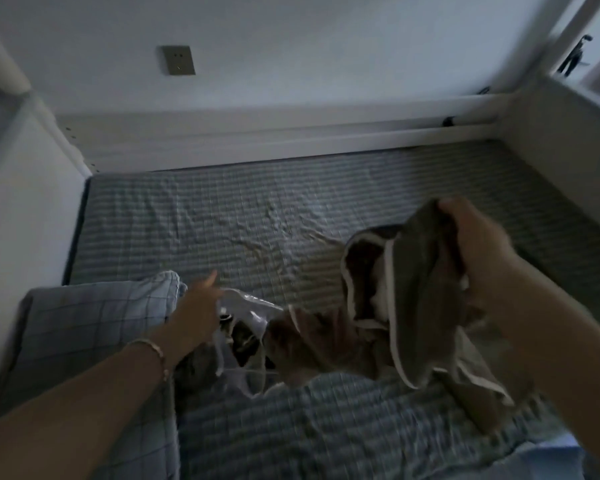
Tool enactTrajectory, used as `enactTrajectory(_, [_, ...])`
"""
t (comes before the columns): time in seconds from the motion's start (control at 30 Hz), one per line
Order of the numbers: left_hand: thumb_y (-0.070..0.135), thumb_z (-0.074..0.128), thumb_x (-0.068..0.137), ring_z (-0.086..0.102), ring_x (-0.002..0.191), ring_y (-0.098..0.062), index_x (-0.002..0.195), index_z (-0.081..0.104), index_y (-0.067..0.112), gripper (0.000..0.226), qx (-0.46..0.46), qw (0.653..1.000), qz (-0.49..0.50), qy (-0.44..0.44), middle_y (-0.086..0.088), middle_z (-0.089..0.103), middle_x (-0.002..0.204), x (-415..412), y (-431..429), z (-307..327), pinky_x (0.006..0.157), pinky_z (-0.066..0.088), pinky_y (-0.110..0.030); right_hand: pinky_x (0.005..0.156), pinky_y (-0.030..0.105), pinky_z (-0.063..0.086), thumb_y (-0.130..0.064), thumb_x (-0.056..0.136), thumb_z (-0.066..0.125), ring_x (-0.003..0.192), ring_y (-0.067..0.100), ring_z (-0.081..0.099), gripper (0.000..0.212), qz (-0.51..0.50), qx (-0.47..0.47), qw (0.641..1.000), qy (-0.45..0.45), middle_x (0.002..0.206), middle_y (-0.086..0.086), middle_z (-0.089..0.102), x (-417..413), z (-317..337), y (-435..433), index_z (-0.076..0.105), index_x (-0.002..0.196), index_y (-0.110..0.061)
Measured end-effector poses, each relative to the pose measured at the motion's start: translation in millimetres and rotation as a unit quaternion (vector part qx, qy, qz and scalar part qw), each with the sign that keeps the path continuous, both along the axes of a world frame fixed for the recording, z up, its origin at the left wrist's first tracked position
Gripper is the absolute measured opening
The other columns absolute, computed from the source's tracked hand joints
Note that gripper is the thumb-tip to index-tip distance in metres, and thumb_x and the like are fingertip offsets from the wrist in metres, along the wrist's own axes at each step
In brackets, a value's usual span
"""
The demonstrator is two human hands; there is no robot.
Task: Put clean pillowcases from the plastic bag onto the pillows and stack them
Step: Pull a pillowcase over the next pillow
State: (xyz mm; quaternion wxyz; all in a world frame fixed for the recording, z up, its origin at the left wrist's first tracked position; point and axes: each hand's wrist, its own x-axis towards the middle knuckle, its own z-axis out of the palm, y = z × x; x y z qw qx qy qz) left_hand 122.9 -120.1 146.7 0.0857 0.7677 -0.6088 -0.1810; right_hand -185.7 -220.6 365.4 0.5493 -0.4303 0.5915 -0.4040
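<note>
Fingers of my right hand [471, 244] curled tight round a bunched brown pillowcase [420, 299] with white piping. I hold it up off the bed so it hangs free of the plastic bag [246, 327] and I can find its opening. Left hand [196, 306] is at the bag's rim, forefinger out. Blur, so cannot tell if it pinches the plastic or only touches it. My guess: it steadies the bag against the pull. More brown cloth sits in the bag's mouth, so likely more cases to take out. Bracelet [149, 346] on left wrist. Checked pillow [94, 327] lies just left of the bag, within reach for covering, not yet dressed in brown. Bag rests on striped bedding [257, 216]. Beyond, white bed rail [274, 140], then wall socket [178, 59].
</note>
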Motion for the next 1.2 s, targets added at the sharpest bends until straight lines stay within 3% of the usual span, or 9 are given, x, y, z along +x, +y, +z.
enactTrajectory(0.1, [0.041,0.062,0.080,0.054,0.114,-0.022,0.112,0.065,0.013,0.043,0.064,0.987,0.001,0.149,-0.002,0.058,0.116,-75.1,-5.0,65.2,0.093,0.043,-0.032,0.045,0.017,0.045,-0.025,0.093,0.051,0.042,0.007,0.057,0.033,0.035,0.030,0.999,-0.005,0.039,-0.007,0.055,9.4,-23.3,18.8,0.053,0.061,-0.015])
enactTrajectory(0.23, [0.058,0.063,0.070,0.061,0.094,-0.008,0.096,0.061,0.032,0.037,0.133,0.892,-0.004,0.432,0.013,0.064,0.099,-148.2,-12.0,82.8,0.086,0.048,-0.028,0.044,0.014,0.047,-0.023,0.093,0.053,0.043,0.003,0.058,0.026,0.076,0.068,0.993,-0.053,0.050,-0.004,0.061,15.0,-30.3,26.6,0.058,0.068,-0.017])
enactTrajectory(0.43, [0.040,0.048,0.092,0.062,0.105,-0.021,0.094,0.060,0.034,0.014,0.075,0.778,0.196,0.592,0.010,0.065,0.096,-180.7,-20.8,69.6,0.088,0.050,-0.039,0.072,0.032,0.050,-0.027,0.096,0.046,0.067,0.015,0.057,0.039,0.030,-0.010,0.999,-0.010,0.058,-0.006,0.061,-17.4,-17.3,29.3,0.063,0.061,-0.020])
enactTrajectory(0.67, [0.065,0.028,0.088,0.059,0.055,-0.013,0.089,0.066,0.013,0.064,0.008,0.648,0.226,0.728,0.001,0.065,0.063,-211.8,10.8,132.0,0.059,0.046,-0.029,0.073,0.037,0.042,-0.027,0.098,0.041,0.074,0.022,0.049,0.030,0.009,-0.110,0.993,0.033,0.072,0.006,0.050,-48.8,-11.0,51.3,0.052,0.070,-0.021])
enactTrajectory(0.8, [0.035,0.064,0.084,0.068,0.082,-0.015,0.071,0.070,0.032,0.015,0.035,0.820,0.072,0.567,0.010,0.071,0.075,-224.5,10.7,150.2,0.075,0.054,-0.030,0.075,0.037,0.045,-0.027,0.098,0.042,0.072,0.020,0.053,0.032,0.003,-0.092,0.996,-0.002,0.069,0.002,0.054,-64.0,-6.2,60.4,0.054,0.069,-0.021])
enactTrajectory(0.93, [0.017,0.060,0.089,0.064,0.085,-0.021,0.074,0.061,0.028,0.019,0.073,0.881,0.088,0.459,0.003,0.065,0.079,-236.8,3.9,143.7,0.084,0.053,-0.039,0.072,0.029,0.046,-0.027,0.097,0.044,0.068,0.010,0.055,0.027,0.041,-0.076,0.996,-0.002,0.071,0.001,0.057,-74.8,0.0,69.8,0.057,0.075,-0.020])
enactTrajectory(1.0, [0.013,0.054,0.091,0.065,0.082,-0.027,0.074,0.064,0.017,0.020,0.042,0.887,0.161,0.432,-0.009,0.067,0.080,-225.7,-7.7,133.2,0.079,0.056,-0.044,0.060,0.021,0.044,-0.026,0.097,0.045,0.059,0.005,0.051,0.028,0.044,-0.101,0.993,0.052,0.064,-0.002,0.054,-89.6,3.9,66.9,0.055,0.072,-0.017])
enactTrajectory(1.07, [0.009,0.048,0.092,0.065,0.087,-0.033,0.090,0.067,0.006,0.019,0.009,0.835,0.282,0.472,-0.020,0.068,0.095,-209.1,-20.0,125.3,0.074,0.056,-0.048,0.051,0.016,0.040,-0.029,0.092,0.054,0.052,0.001,0.048,0.028,0.071,-0.139,0.971,0.184,0.055,-0.008,0.053,-115.2,3.4,61.7,0.053,0.067,-0.016])
enactTrajectory(1.2, [0.003,0.041,0.092,0.062,0.077,-0.029,0.088,0.064,0.005,0.024,0.031,0.781,0.297,0.549,-0.017,0.064,0.088,-205.5,-29.4,141.7,0.066,0.054,-0.036,0.071,0.027,0.047,-0.051,0.078,0.064,0.079,0.013,0.058,0.030,0.261,-0.087,0.785,0.555,0.090,-0.003,0.064,-159.1,-19.8,55.2,0.053,0.095,-0.029])
